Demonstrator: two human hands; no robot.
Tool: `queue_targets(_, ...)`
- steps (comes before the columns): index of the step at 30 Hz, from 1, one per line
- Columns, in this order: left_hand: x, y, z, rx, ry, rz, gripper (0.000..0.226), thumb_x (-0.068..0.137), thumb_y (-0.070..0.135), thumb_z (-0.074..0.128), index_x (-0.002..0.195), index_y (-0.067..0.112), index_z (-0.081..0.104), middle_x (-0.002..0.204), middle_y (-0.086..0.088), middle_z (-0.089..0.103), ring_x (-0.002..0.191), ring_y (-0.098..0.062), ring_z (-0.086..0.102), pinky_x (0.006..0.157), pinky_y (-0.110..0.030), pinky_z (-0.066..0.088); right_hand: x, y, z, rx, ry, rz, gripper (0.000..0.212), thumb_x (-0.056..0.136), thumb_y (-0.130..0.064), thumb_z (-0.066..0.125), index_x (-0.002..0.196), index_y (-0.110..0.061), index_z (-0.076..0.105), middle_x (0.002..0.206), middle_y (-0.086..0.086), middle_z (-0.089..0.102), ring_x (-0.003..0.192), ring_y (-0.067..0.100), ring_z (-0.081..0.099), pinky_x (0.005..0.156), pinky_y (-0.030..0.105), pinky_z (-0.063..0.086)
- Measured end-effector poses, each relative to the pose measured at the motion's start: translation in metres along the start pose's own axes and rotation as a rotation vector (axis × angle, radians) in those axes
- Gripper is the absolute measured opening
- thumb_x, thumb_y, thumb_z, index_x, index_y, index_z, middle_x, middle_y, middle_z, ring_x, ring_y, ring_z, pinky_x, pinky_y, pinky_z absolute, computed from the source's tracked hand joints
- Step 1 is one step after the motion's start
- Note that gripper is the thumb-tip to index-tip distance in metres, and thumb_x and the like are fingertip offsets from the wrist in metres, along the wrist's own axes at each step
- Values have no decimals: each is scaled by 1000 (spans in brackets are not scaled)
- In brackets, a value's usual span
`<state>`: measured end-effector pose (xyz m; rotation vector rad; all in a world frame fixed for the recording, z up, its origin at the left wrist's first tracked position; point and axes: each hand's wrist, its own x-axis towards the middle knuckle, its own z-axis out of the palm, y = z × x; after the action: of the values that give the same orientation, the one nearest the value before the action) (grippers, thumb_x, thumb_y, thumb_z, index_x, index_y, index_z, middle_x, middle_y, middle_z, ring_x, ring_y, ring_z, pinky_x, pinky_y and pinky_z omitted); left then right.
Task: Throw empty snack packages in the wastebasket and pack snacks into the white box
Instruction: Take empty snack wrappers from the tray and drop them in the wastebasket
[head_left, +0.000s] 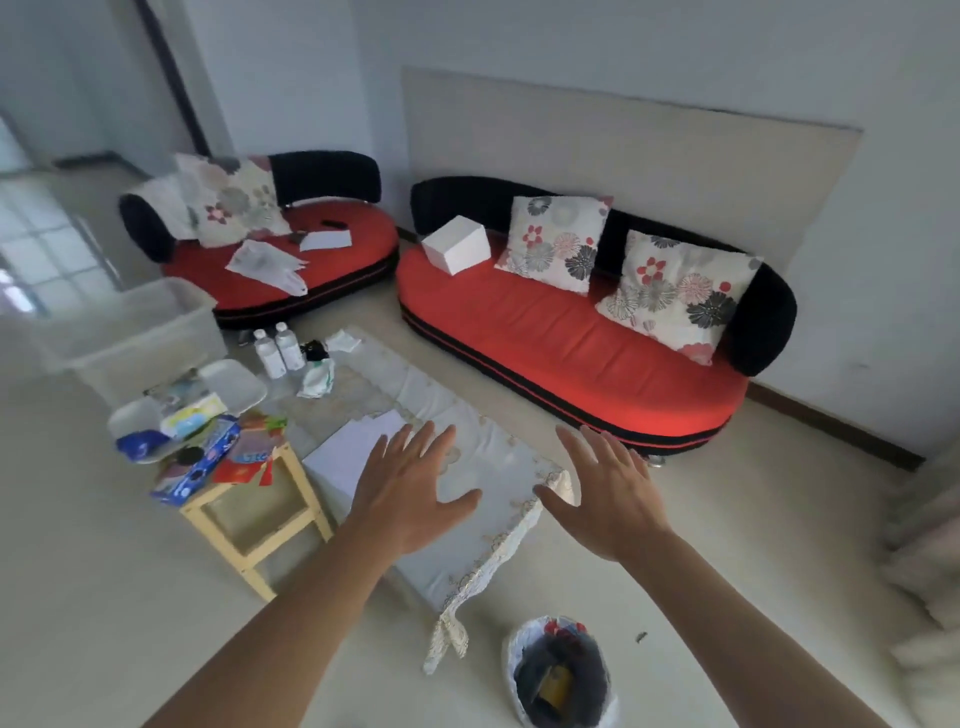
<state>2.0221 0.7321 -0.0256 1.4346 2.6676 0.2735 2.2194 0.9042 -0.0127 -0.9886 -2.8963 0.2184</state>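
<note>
My left hand (410, 488) and my right hand (605, 493) hover with fingers spread over the near end of a low table (488, 551) covered by a lace cloth; both hold nothing. Several snack packages (208, 457), blue, red and white, lie heaped on a small wooden stool (249, 525) left of the table. A white box (456, 251) sits on the left end of the long red sofa (561, 343). The wastebasket (560, 675), lined with a white bag and holding dark trash, stands on the floor at the bottom, below my right hand.
White paper sheets (348, 452) lie on the table under my left hand. Two white bottles (278, 351) and a crumpled bag (317, 376) stand at the table's far end. A translucent bin (130, 332) sits at left. A second red sofa (280, 254) holds papers.
</note>
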Motion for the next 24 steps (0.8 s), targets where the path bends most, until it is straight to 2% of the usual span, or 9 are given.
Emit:
queue_targets(5,-43,-73,-30,24,82,-204,89,88,81,37,162,38,10,171,7,10,158,-21,6,127,-44,8,35,-75,-3,2,-33,-159,89,86,-82,25,159,-34,9,167,2,17,154,24,13,125,46,14)
queue_targets(8,-65,-126,-41,24,106,-302,92,83,85,29,161,39,10,171,6,11,158,-22,6,128,-45,10,54,-124,2,-15,-18,-240,98,75,-85,8,159,-34,9,166,2,20,154,24,16,124,46,18)
queue_targets(10,-78,-161,-46,23,141,-349,96,76,86,24,160,40,15,170,8,15,157,-20,12,126,-46,16,66,-159,8,-19,-20,-284,98,74,-85,6,159,-35,9,166,2,20,154,24,17,124,46,19)
queue_targets(13,-97,-211,-54,29,160,-412,93,79,86,30,159,40,17,168,8,22,154,-22,21,124,-46,20,81,-214,19,-13,-27,-331,98,74,-84,8,159,-35,11,166,4,22,153,24,18,124,45,19)
queue_targets(15,-110,-242,-58,34,170,-446,95,79,86,28,160,37,17,168,6,22,154,-24,21,125,-45,20,89,-252,28,-15,-37,-358,96,77,-84,12,159,-35,12,166,4,22,153,23,18,124,44,18)
queue_targets(17,-120,-272,-63,47,179,-453,99,77,88,22,161,36,16,169,8,20,156,-21,17,126,-42,16,95,-287,35,-14,-67,-377,88,85,-81,23,159,-35,10,166,3,20,154,23,17,125,44,16)
queue_targets(19,-127,-310,-65,32,180,-460,96,78,87,25,160,38,15,168,11,19,156,-19,15,126,-42,13,105,-325,45,6,-83,-395,85,88,-79,28,159,-35,12,166,4,21,153,24,18,124,44,17)
queue_targets(24,-127,-384,-73,34,181,-462,96,77,85,27,160,37,17,169,6,21,156,-23,17,126,-45,16,128,-397,70,48,-96,-369,102,71,-85,5,159,-34,15,165,5,24,152,25,22,123,46,20)
